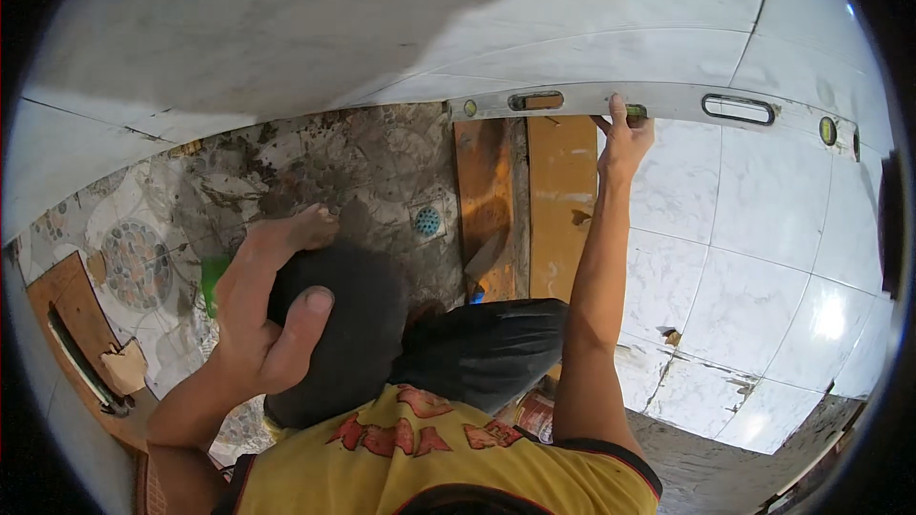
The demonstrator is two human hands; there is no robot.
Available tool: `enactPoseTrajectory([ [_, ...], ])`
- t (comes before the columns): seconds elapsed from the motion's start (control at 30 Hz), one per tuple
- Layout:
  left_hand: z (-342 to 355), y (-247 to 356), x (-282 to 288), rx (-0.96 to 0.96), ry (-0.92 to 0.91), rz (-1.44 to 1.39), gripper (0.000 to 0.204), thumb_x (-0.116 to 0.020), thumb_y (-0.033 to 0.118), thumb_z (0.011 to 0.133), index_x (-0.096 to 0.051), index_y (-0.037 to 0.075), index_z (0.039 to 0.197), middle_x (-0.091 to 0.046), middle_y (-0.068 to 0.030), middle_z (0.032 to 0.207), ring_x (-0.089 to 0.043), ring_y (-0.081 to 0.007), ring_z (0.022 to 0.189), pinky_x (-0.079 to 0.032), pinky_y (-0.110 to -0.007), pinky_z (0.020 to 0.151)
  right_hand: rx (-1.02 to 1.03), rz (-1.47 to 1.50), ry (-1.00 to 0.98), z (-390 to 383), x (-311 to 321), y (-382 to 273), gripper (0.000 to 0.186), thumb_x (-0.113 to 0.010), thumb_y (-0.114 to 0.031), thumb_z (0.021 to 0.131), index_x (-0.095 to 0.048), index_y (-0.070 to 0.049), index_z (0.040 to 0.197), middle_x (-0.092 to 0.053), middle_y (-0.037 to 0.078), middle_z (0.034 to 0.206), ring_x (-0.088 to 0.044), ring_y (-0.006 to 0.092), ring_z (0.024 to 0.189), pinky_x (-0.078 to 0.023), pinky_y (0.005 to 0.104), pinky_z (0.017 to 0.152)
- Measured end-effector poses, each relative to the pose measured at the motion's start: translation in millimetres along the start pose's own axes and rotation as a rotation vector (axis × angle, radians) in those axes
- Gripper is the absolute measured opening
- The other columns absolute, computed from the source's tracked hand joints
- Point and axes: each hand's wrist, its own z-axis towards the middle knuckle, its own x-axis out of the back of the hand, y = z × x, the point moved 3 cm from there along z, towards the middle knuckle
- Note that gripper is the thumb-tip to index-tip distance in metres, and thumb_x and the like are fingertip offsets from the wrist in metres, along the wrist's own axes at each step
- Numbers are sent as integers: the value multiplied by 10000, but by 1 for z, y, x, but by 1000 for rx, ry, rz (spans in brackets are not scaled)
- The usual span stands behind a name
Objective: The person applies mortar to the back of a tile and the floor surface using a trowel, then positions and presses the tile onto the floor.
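A long silver spirit level (673,102) lies lengthwise against the pale tiled wall (611,52), ahead and to the right. My right hand (625,141) reaches forward with its thumb on the level's face near a greenish vial, the other fingers partly hidden behind its lower edge. Beneath the level's right half are white marbled tiles (763,200). My left hand (258,310) hovers over or beside my bent knee (348,324), thumb apart and fingers stretched forward, with nothing seen in it.
Two wooden boards, one orange-brown (485,162) and one yellow (561,172), border the white tiles. A pointed trowel-like blade (489,253) rests there. The dirty pebble-patterned floor (382,157) has a blue drain cover (427,220). A brown board (72,310) sits far left.
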Motion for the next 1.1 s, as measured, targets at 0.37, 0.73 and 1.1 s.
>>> enactPoseTrajectory([
  [0.37, 14, -6, -9, -11, -24, -80, 410, -574, 177, 943, -550, -47, 1285, -653, -217, 1091, -649, -350, 973, -495, -407, 879, -24, -17, 15, 3, -2, 26, 327, -699, -35, 905, -565, 8, 1200, -630, 97, 1063, -630, 199, 942, -620, 418, 795],
  [0.73, 9, -15, -15, 101, 2, -50, 330, -586, 123, 890, -612, -31, 1181, -670, -215, 1027, -650, -367, 938, -497, -423, 852, 21, -440, 47, 7, 1, 36, 382, -723, -251, 917, -591, 53, 1107, -665, 136, 994, -610, 256, 931, -500, 375, 870],
  [1.1, 15, -2, -16, 230, -124, -27, 516, -539, 382, 997, -607, -55, 1262, -599, -262, 1294, -544, -440, 1206, -405, -497, 1038, 4, 15, 174, 0, -10, 22, 331, -716, -97, 858, -588, 60, 1120, -688, 124, 1015, -635, 207, 907, -503, 331, 851],
])
